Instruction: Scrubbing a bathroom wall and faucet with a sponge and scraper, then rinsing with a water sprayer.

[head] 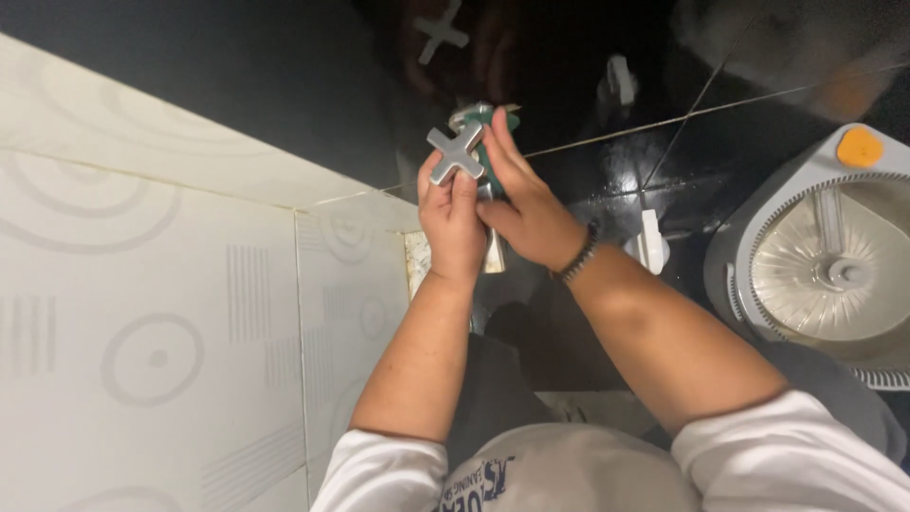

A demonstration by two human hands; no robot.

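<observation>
My left hand (451, 220) grips a metal tap just below its silver cross-shaped handle (454, 153), which sticks up above my fingers. My right hand (521, 199) presses against the tap from the right, holding a green object (494, 133) behind the handle; what the green object is I cannot tell. A dark beaded bracelet (576, 256) circles my right wrist. The tap body is mostly hidden by both hands. A reflection of the cross handle shows in the glossy black surface above.
A white patterned tiled wall (152, 313) fills the left. Glossy black tiles (664, 142) lie behind the hands. A grey spin mop bucket (815, 256) with an orange button stands at the right. A small white fitting (650, 243) sits on the black tiles.
</observation>
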